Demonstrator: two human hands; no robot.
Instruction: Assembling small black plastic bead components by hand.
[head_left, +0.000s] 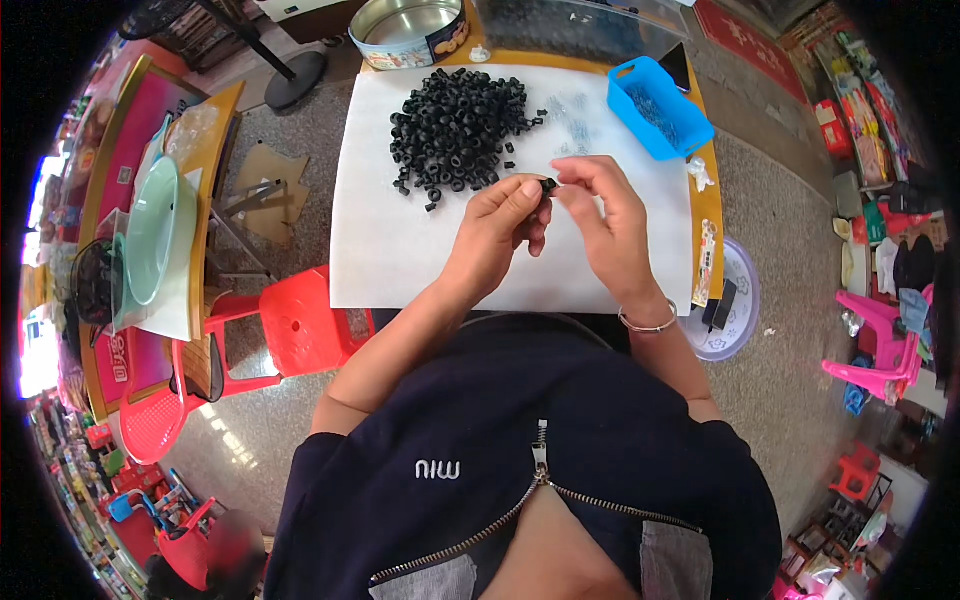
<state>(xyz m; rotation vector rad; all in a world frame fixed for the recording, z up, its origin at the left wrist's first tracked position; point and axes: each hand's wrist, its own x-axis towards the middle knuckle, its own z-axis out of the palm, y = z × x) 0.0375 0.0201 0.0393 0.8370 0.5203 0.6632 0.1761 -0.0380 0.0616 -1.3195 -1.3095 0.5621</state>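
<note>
Over the white sheet on the table, my left hand pinches a small black ring-shaped piece between thumb and fingers. My right hand is close on its right side, thumb and forefinger curled toward it; whatever tiny thing may be between those fingertips is hidden. Beyond my left hand lies a heap of similar black pieces, with a few strays along its right edge. A blue plastic basket at the far right holds thin metal pins. More fine pins are scattered on the sheet to the basket's left.
Along the table's back stand a round tin and a clear bin of dark pieces. A dark phone-like slab lies behind the basket. Red plastic stool at left, purple basin below the table's right edge, pale green basin far left.
</note>
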